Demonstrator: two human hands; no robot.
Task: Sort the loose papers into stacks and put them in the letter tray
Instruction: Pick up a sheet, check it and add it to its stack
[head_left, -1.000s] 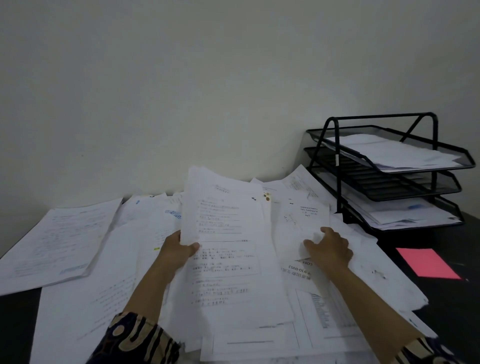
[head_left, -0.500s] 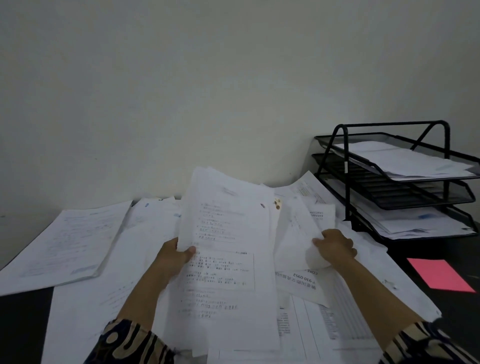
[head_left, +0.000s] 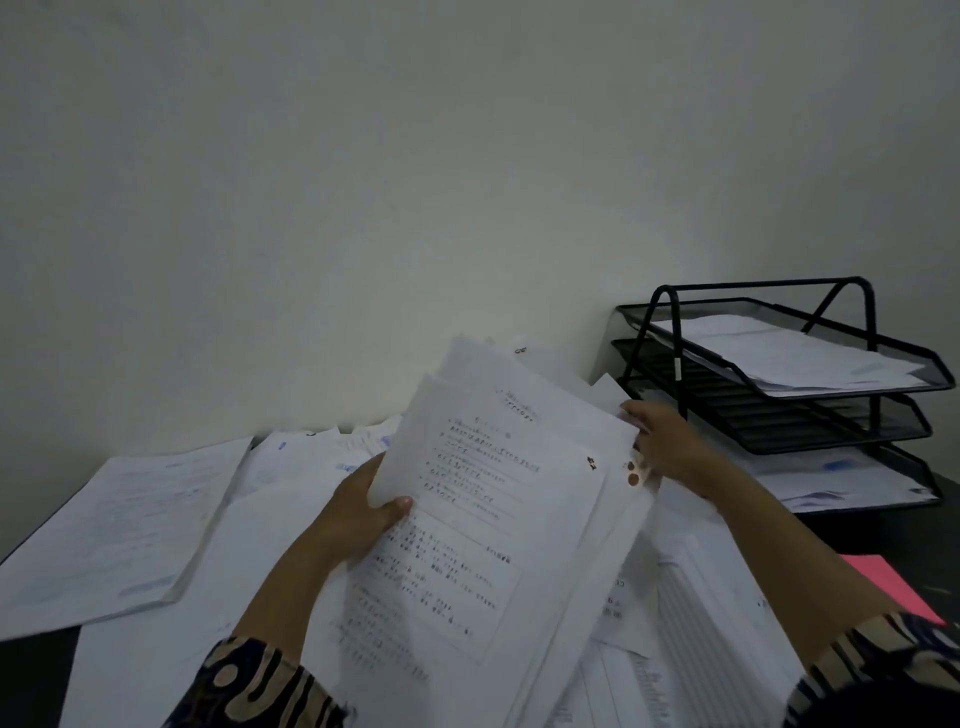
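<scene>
While both hands lift a sheaf of printed pages off the dark desk (head_left: 31, 675), other loose sheets lie scattered beneath it. At far left, a thick stack of printed sheets (head_left: 119, 525) lies flat, skewed to the desk edge, with further white pages (head_left: 306, 457) fanned against the wall behind it. A patterned sleeve (head_left: 260, 686) covers the left forearm. The left hand (head_left: 358, 514) grips the left edge of the lifted sheaf of papers (head_left: 493, 519), thumb curled over the printed top page and the fingers hidden behind it. This sheaf is tilted, its upper edge leaning toward the wall, and a small black clip mark and two brown spots show near its right edge. The right hand (head_left: 670, 447) holds the right edge of the same sheaf, fingers curled round the pages. Beneath the right forearm lie more loose sheets (head_left: 691, 597), some printed with tables. A pink sheet (head_left: 883, 582) lies flat on the desk just beside them. At far right stands the black mesh letter tray (head_left: 779, 415), three tiers high, against the wall: the top tier holds white papers, the middle tier shows bare mesh, and the bottom tier holds a thicker pile.
</scene>
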